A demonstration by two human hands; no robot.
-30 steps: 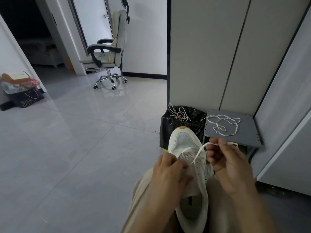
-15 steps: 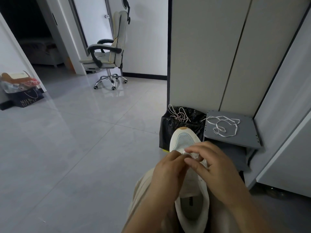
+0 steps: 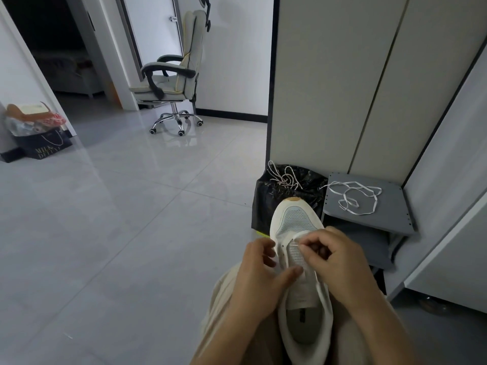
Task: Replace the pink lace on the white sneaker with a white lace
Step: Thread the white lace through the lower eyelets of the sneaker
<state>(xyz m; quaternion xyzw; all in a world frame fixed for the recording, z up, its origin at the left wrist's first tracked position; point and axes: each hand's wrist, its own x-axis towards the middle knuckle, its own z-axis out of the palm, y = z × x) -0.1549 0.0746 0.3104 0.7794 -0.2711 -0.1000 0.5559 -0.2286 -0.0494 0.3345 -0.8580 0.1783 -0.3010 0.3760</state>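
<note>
Drawn apart since half a second ago: left hand [image 3: 259,275] now clamping left eyelet flap of white mesh-toed sneaker [image 3: 295,219] on lap, right hand [image 3: 340,262] pinching thin white lace [image 3: 297,243] at front eyelets. Probably threading barely begun. Lace mostly hidden under fingers [image 3: 312,250]; discarded pinkish lace [image 3: 283,177] lying on black bin bag [image 3: 266,201].

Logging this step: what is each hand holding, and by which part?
Right hand pinches the white lace beside the front eyelets. Left hand grips the white sneaker by its side, thumb on the tongue.
</note>
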